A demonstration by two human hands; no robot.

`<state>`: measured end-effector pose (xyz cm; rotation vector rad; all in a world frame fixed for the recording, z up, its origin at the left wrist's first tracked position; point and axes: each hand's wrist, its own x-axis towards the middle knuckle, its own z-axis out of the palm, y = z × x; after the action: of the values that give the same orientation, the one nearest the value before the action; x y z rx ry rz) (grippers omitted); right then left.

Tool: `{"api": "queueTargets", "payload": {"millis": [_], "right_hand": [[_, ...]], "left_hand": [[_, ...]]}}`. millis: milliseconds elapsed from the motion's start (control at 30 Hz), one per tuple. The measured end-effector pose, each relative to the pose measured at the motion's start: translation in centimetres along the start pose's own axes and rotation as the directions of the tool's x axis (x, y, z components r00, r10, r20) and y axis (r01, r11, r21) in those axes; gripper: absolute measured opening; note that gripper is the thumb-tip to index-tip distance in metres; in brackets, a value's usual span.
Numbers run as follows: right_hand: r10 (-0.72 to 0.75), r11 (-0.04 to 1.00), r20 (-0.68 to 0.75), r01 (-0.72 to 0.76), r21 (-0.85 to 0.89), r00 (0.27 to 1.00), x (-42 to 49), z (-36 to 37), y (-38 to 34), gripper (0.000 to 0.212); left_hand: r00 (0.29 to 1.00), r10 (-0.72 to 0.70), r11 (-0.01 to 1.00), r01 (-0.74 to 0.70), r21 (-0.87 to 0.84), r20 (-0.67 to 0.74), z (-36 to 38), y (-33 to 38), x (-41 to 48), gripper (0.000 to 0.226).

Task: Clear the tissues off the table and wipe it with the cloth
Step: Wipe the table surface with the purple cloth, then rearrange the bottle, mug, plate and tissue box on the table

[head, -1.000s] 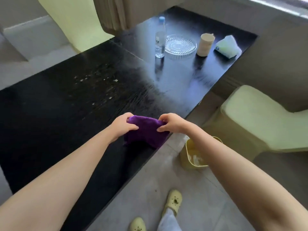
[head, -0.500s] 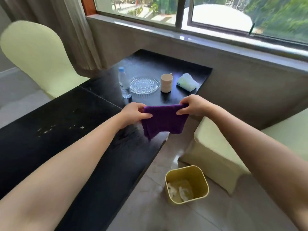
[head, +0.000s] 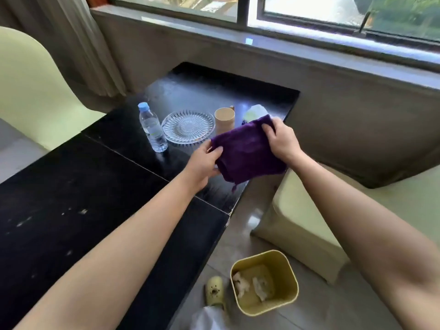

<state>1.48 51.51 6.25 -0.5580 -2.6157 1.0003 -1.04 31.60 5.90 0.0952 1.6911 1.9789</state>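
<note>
A purple cloth (head: 247,153) hangs in the air over the right edge of the black table (head: 90,191). My left hand (head: 204,163) grips its near left corner and my right hand (head: 281,139) grips its far right corner. The cloth is folded and sags between them, partly hiding a white tissue pack (head: 256,113) at the table's far end. Crumpled tissues (head: 252,285) lie inside a yellow bin (head: 283,272) on the floor. Small pale specks (head: 82,211) dot the tabletop at the left.
A water bottle (head: 152,128), a glass plate (head: 188,126) and a beige cup (head: 224,120) stand on the far part of the table. Pale green chairs flank it: one (head: 31,91) at the left, one (head: 309,217) at the right. A windowsill runs behind.
Both hands lifted the cloth from the near table edge and carried it farther toward the window end. The view tilted up, showing the window and the bin.
</note>
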Motion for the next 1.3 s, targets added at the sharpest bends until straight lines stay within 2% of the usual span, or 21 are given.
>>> {"api": "queueTargets", "payload": {"millis": [100, 167, 267, 400, 467, 567, 700, 867, 1000, 1100, 1233, 1300], "right_hand": [[0.036, 0.968, 0.096, -0.011, -0.250, 0.995, 1.7, 2.9, 3.0, 0.032], [0.038, 0.942, 0.193, 0.030, -0.335, 0.980, 1.9, 5.2, 4.8, 0.031], [0.092, 0.930, 0.280, 0.018, -0.368, 0.956, 1.9, 8.3, 7.4, 0.032], [0.154, 0.939, 0.334, -0.032, -0.344, 0.930, 2.8, 12.0, 9.0, 0.030], [0.151, 0.938, 0.368, -0.016, -0.347, 0.917, 4.0, 13.5, 9.4, 0.028], [0.143, 0.948, 0.423, -0.001, -0.318, 0.895, 6.2, 15.3, 9.9, 0.024], [0.119, 0.944, 0.463, 0.044, -0.327, 0.878, 8.6, 17.1, 10.5, 0.026], [0.035, 0.925, 0.458, 0.144, -0.350, 0.888, 10.6, 18.7, 10.6, 0.025], [0.043, 0.933, 0.470, 0.133, -0.334, 0.882, 11.8, 19.7, 10.6, 0.023], [0.084, 0.976, 0.425, 0.011, -0.218, 0.901, 13.6, 19.8, 10.6, 0.031], [0.201, 0.978, 0.315, -0.208, -0.011, 0.928, 17.6, 19.3, 10.0, 0.066], [0.206, 0.970, 0.282, -0.233, 0.065, 0.937, 19.5, 19.4, 9.6, 0.080]], "left_hand": [[0.973, -0.220, 0.962, 0.204, -0.184, -0.072, 0.4, -5.6, 2.0, 0.020], [0.928, -0.353, 0.909, 0.311, -0.277, -0.118, 0.6, -9.0, 2.9, 0.028], [0.862, -0.471, 0.860, 0.401, -0.317, -0.188, 0.1, -11.9, 4.4, 0.030], [0.810, -0.509, 0.857, 0.445, -0.260, -0.291, -1.9, -13.5, 7.2, 0.022], [0.799, -0.491, 0.871, 0.458, -0.177, -0.347, -2.8, -14.3, 8.6, 0.016], [0.789, -0.443, 0.883, 0.467, -0.052, -0.426, -3.9, -15.1, 10.7, 0.021], [0.793, -0.345, 0.853, 0.488, 0.184, -0.502, -5.0, -15.9, 12.4, 0.003], [0.814, -0.236, 0.792, 0.478, 0.379, -0.531, -6.1, -16.1, 13.7, 0.007], [0.829, -0.204, 0.759, 0.470, 0.450, -0.521, -7.1, -16.1, 14.1, 0.016], [0.811, -0.107, 0.779, 0.428, 0.458, -0.576, -8.9, -14.7, 15.4, 0.033], [0.729, 0.013, 0.812, 0.391, 0.433, -0.684, -13.6, -10.6, 18.8, 0.078], [0.684, 0.065, 0.853, 0.339, 0.396, -0.727, -16.0, -8.4, 20.4, 0.099]]}}
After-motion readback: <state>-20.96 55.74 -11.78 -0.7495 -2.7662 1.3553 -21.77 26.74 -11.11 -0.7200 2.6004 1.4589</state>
